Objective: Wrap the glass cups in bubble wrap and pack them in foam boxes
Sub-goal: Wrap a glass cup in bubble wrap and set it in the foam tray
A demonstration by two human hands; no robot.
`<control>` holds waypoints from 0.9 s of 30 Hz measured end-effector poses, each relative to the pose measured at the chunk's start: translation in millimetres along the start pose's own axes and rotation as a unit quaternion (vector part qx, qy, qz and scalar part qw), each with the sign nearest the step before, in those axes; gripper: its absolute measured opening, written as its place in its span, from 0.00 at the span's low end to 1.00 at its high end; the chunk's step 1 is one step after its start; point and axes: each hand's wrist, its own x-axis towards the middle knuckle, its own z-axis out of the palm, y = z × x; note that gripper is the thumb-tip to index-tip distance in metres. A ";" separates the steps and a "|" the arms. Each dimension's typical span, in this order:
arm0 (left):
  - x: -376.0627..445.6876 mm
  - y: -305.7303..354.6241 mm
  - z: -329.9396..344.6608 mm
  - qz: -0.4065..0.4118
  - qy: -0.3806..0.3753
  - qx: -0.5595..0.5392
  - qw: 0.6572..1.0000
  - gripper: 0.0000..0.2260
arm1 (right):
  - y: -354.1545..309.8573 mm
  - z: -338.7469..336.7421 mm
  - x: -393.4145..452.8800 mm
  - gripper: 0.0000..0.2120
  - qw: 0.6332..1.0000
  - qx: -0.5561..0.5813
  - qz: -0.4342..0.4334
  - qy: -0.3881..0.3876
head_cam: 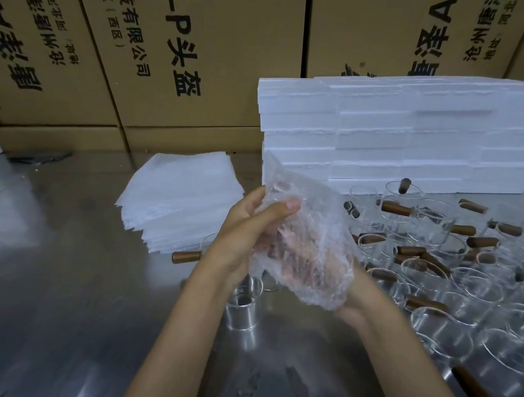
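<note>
One bubble-wrap bundle (306, 234) is gripped by two hands, left (245, 231) and right (351, 304), above many glass cups (454, 297).

The bubble wrap bundle (306, 234) hides whatever it encloses; only a reddish-brown blur shows through the film, too vague to name. The right hand (351, 304) is mostly covered by that bundle, so its grip cannot be read. The left hand (245, 228) shows its thumb on the wrap, its fingers out of sight behind it. A glass cup (243, 307) below the wrists is partly blocked by the left forearm. The cardboard cartons (204, 50) along the tabletop's far edge are cut by the picture's top. The foam boxes (402, 131) and the crowd of cups (467, 295) run off the right side.
</note>
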 end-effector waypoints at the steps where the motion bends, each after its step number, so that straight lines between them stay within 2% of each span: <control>1: 0.2 0.2 -0.8 0.003 0.019 -0.039 0.999 0.23 | -3.9 -1.0 1.5 0.12 1.000 0.004 -0.007 0.008; 3: 2.6 1.2 -6.9 -0.010 0.067 -0.117 0.991 0.24 | -16.2 0.9 5.0 0.12 0.996 -0.011 -0.090 -0.007; 5: 5.5 2.0 -17.3 -0.012 0.120 -0.171 0.978 0.26 | -23.2 -6.3 6.3 0.08 0.971 0.013 -0.238 0.001; 7: 6.5 1.8 -26.8 0.007 0.136 -0.217 0.967 0.18 | -25.4 -17.3 8.5 0.11 0.953 0.024 -0.298 0.053; 9: 5.0 2.6 -28.2 0.025 0.113 -0.268 0.957 0.09 | -21.5 -16.3 11.3 0.15 0.960 -0.057 -0.272 0.023; 10: 4.0 2.9 -27.1 0.031 0.114 -0.284 0.952 0.09 | -18.5 -12.2 11.9 0.17 0.961 -0.149 -0.229 -0.037; 11: 2.7 3.9 -24.3 0.033 0.116 -0.295 0.948 0.13 | -14.5 -9.6 10.8 0.19 0.946 -0.248 -0.177 -0.111; 12: 2.1 4.9 -21.1 0.032 0.114 -0.301 0.946 0.17 | -10.4 -6.8 9.5 0.20 0.924 -0.311 -0.140 -0.173; 13: 1.1 6.0 -16.4 0.026 0.107 -0.302 0.947 0.21 | -6.4 -3.4 8.3 0.22 0.913 -0.329 -0.131 -0.203; 14: -0.6 6.7 -10.6 0.021 0.099 -0.297 0.949 0.24 | -3.0 2.7 5.3 0.25 0.914 -0.323 -0.144 -0.198; 17: -8.6 3.4 6.2 0.015 0.101 -0.287 0.952 0.32 | -2.0 14.3 1.0 0.41 0.946 -0.262 -0.186 -0.046; 19: -16.6 -2.0 14.0 0.021 0.093 -0.262 0.960 0.33 | -4.4 13.1 -0.3 0.38 0.965 -0.188 -0.183 -0.010; 22: -32.1 -8.9 21.4 0.046 0.069 -0.190 0.978 0.28 | -10.3 1.7 -5.5 0.16 0.972 -0.054 -0.225 -0.047; 23: -38.5 -8.7 22.8 0.046 0.057 -0.160 0.984 0.26 | -11.3 -4.0 -9.7 0.13 0.971 -0.031 -0.231 -0.046; 27: -65.8 -13.6 19.3 -0.012 0.010 0.032 0.999 0.29 | -14.7 -30.2 -25.4 0.09 0.960 -0.112 -0.258 -0.014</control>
